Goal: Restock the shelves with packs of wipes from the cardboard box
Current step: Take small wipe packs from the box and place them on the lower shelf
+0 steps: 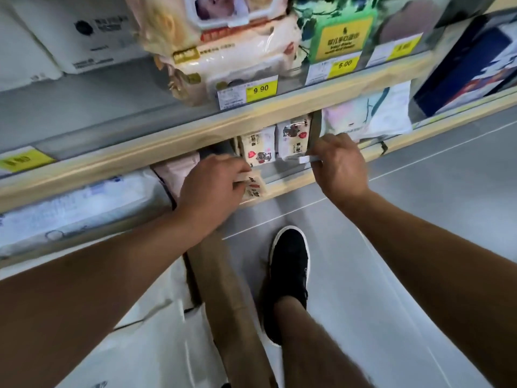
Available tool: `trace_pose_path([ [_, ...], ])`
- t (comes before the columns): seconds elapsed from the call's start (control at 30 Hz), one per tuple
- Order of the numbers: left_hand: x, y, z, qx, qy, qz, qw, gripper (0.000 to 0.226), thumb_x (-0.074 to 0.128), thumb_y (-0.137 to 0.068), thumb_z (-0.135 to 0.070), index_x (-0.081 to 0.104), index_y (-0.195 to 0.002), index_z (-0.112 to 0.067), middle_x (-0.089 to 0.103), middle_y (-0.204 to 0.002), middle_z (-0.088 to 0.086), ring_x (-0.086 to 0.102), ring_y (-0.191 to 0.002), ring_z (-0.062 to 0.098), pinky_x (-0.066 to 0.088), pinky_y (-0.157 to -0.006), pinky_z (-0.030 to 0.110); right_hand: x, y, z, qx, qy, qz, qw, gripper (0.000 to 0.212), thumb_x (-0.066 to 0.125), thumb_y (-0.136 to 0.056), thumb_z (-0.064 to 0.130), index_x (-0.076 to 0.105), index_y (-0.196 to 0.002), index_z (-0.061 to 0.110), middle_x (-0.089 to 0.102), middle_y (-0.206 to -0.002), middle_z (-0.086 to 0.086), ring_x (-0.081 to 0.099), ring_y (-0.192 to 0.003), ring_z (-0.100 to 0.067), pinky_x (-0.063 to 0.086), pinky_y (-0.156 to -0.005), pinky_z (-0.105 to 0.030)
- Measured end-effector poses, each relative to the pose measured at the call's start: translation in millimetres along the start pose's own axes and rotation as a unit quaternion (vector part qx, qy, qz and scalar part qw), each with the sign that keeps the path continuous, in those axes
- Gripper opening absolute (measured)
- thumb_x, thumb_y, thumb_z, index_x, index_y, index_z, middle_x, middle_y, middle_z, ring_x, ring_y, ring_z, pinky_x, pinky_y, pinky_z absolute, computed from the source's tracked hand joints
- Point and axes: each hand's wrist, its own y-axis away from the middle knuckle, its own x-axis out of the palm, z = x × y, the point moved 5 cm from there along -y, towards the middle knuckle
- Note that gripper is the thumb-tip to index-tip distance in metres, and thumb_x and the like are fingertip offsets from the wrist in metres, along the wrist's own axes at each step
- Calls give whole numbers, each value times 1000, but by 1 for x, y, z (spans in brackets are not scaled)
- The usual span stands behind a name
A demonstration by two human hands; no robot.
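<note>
My left hand (209, 189) is closed on a small cream pack of wipes (254, 189) with red print, held at the front lip of the lower shelf (291, 182). My right hand (340, 163) grips the lower edge of a white pack of wipes (292, 135) standing upright on that shelf, under the upper shelf's wooden edge. Another matching small pack (257, 148) stands upright between the two hands. The brown cardboard box (226, 289) sits on the floor below my left forearm, its contents out of sight.
The upper shelf (167, 135) carries large wipe packs (223, 51), a green pack (335, 29) and yellow price tags (261, 89). White bulk packs (78, 203) lie at the left of the lower shelf. My black shoe (288, 273) stands on the grey floor; a white bag (145, 340) lies lower left.
</note>
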Motion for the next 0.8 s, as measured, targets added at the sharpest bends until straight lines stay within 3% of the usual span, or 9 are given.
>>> trace_pose_path([
  [0.3, 41, -16, 18, 15, 17, -10, 1000, 24, 69, -72, -10, 71, -95, -17, 70, -92, 3, 61, -87, 30, 48, -73, 35, 71, -16, -10, -27, 64, 34, 997, 14, 69, -67, 0, 68, -78, 8, 64, -76, -12, 57, -70, -35, 44, -62, -35],
  [0.8, 49, -15, 28, 27, 34, 0, 999, 21, 67, -73, -12, 69, -92, -18, 68, -89, 2, 62, -87, 28, 52, -71, 41, 71, -28, -16, 4, 107, 14, 994, 19, 69, -69, 2, 71, -86, 12, 63, -85, -10, 56, -86, -38, 43, -76, -42],
])
